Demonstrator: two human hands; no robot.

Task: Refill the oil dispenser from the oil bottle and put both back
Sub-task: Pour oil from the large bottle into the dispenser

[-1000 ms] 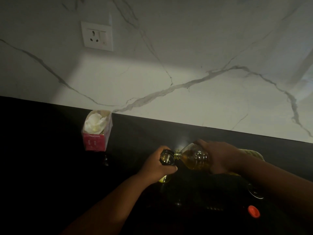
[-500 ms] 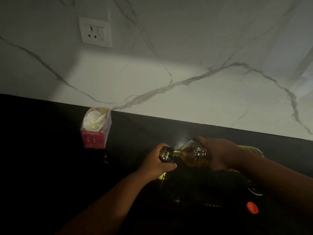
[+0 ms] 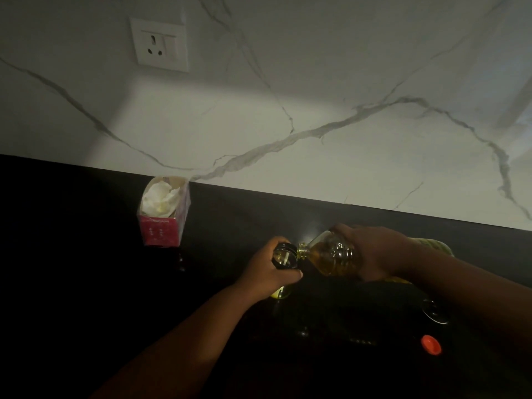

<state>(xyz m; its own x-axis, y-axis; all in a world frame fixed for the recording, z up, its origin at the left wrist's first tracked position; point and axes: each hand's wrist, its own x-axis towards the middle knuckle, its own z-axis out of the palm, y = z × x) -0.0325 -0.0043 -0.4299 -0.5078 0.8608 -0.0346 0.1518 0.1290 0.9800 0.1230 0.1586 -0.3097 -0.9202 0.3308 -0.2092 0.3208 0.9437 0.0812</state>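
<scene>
half done: pouring under way

i see my left hand [image 3: 270, 270] wrapped round the oil dispenser [image 3: 285, 256], and just right of it my right hand [image 3: 374, 251] gripping the tilted oil bottle [image 3: 328, 256], mouths touching. capping and returning both remain; the orange cap [image 3: 431, 344] lies nearer me, right.

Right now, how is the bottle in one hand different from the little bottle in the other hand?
The oil bottle, gripped by the right hand, lies tipped on its side, while the oil dispenser, held by the left hand, stands upright. The oil bottle looks bigger and clear; the oil dispenser has a dark neck. The oil bottle's mouth points at the oil dispenser's open top. Both hold yellow oil and are uncapped.
</scene>
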